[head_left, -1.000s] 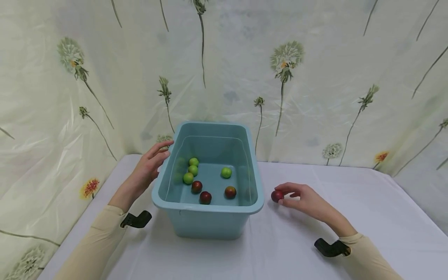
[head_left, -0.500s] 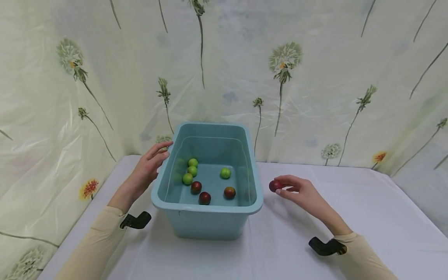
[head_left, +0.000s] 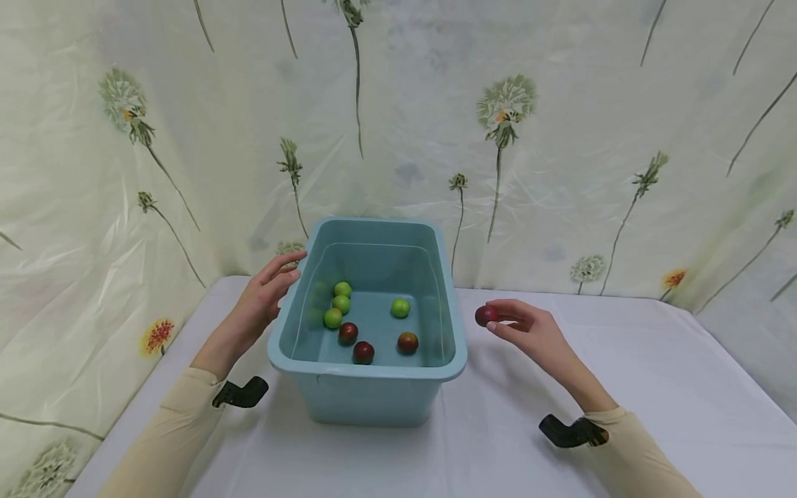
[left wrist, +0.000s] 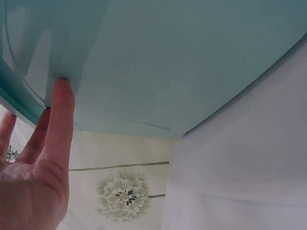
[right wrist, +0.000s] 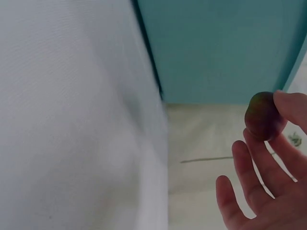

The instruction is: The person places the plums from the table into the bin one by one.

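Observation:
A dark red plum (head_left: 486,316) is pinched between the thumb and fingertips of my right hand (head_left: 538,339), above the table just right of a light blue plastic tub (head_left: 373,371). In the right wrist view the plum (right wrist: 263,116) shows a greenish patch near its top, and the lower fingers stay extended. My left hand (head_left: 264,297) rests its fairly straight fingers against the tub's left side, as the left wrist view also shows. Inside the tub lie several round green fruits (head_left: 400,308) and three dark red plums (head_left: 364,353) on the bottom.
A white cloth covers the table (head_left: 623,360) around the tub. Behind it hangs a pale curtain (head_left: 398,104) printed with dandelions, close to the table's back edge. Each wrist wears a black camera mount (head_left: 569,431).
My right hand has raised the plum from the table and moved it slightly left, toward the tub. My left hand has kept its place at the tub's side.

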Demonstrator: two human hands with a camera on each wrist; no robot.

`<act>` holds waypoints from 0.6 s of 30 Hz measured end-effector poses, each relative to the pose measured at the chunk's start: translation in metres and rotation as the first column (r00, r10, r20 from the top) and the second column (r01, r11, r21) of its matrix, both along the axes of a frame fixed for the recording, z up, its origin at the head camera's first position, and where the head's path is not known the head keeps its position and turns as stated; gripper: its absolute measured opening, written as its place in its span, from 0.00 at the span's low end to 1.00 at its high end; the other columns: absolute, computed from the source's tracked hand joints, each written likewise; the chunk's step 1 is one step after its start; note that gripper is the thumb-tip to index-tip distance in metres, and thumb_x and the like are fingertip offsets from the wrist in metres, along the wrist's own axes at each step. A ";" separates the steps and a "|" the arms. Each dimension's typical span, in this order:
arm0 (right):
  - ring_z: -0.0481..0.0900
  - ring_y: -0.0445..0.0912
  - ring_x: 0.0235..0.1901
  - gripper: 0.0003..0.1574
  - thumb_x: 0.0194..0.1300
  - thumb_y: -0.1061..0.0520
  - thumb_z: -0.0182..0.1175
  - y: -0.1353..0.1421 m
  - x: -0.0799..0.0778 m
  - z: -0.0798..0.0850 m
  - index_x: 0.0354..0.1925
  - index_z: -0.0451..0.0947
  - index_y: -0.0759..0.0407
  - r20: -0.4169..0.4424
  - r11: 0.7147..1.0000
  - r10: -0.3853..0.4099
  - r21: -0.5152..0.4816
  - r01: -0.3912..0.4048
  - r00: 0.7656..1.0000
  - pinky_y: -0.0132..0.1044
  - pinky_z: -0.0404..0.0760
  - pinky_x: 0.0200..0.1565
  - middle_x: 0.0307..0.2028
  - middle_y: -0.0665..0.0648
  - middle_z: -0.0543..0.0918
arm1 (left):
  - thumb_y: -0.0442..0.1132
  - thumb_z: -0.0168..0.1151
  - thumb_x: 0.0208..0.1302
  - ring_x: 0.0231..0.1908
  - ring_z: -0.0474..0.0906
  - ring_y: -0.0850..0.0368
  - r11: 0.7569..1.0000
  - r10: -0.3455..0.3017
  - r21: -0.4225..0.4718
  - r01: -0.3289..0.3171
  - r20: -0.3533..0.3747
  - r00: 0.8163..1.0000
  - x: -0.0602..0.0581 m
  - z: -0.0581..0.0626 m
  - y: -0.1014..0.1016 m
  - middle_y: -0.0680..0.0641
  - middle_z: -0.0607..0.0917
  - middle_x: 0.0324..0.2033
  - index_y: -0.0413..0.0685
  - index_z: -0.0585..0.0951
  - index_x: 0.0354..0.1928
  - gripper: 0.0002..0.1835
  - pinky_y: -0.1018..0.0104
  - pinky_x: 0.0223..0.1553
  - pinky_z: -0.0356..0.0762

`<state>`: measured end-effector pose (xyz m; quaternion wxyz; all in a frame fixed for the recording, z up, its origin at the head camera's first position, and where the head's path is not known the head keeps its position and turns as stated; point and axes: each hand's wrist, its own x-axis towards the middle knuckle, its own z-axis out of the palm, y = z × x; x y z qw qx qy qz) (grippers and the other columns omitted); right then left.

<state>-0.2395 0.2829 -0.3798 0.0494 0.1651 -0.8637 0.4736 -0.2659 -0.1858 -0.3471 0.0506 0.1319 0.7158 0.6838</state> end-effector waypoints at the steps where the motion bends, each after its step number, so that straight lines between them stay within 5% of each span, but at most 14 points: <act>1: 0.81 0.53 0.49 0.26 0.66 0.47 0.65 -0.001 0.000 0.001 0.60 0.76 0.53 -0.001 1.000 0.000 -0.010 0.000 1.000 0.34 0.81 0.45 0.52 0.55 0.82 | 0.54 0.52 0.73 0.64 0.67 0.47 1.000 0.000 -0.001 0.000 0.000 1.000 0.000 0.000 0.000 0.44 0.69 0.63 0.59 0.64 0.72 0.28 0.54 0.52 0.76; 18: 0.79 0.45 0.52 0.27 0.66 0.48 0.65 -0.013 -0.009 0.013 0.61 0.76 0.54 -0.047 0.991 -0.043 -0.127 0.036 0.998 0.30 0.78 0.48 0.54 0.55 0.81 | 0.54 0.51 0.74 0.65 0.66 0.47 1.000 -0.005 0.003 0.005 -0.005 1.000 0.001 0.001 0.001 0.44 0.69 0.64 0.59 0.63 0.72 0.28 0.50 0.55 0.73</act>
